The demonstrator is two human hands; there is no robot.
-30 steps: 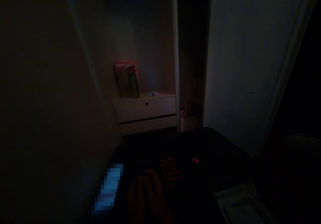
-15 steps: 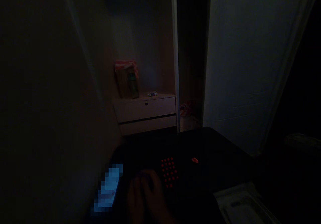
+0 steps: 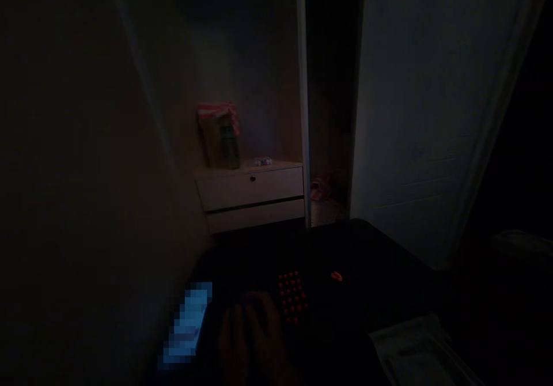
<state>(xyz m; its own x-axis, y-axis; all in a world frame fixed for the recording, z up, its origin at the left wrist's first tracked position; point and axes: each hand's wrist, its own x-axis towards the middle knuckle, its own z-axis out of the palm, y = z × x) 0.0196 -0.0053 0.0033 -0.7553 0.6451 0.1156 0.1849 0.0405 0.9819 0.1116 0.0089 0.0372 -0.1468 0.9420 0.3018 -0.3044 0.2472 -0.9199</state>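
Note:
Both hands are close together over the dark table, dim in the low light. My left hand (image 3: 234, 337) is on the left with its fingers bent inward. Against it, my right hand (image 3: 265, 328) curves its fingers round a dark, faintly purple thing (image 3: 248, 298) between the fingertips. What it is I cannot make out. Just right of the hands lie rows of small red dots (image 3: 292, 296), like little balls or beads. Farther right is a small orange-red piece (image 3: 336, 276). To the left, a lit, pixelated blue screen (image 3: 188, 325) lies tilted.
A pale flat packet (image 3: 417, 345) lies at the table's lower right. Beyond the black table (image 3: 358, 242) stand a drawer unit (image 3: 254, 193), with a bottle (image 3: 230, 147) and a red-striped bag (image 3: 216, 112) on it, and a pale door (image 3: 415, 115) at right.
My hands stay together in nearly the same place, with only slight finger movement. The red dots and other things have not visibly moved.

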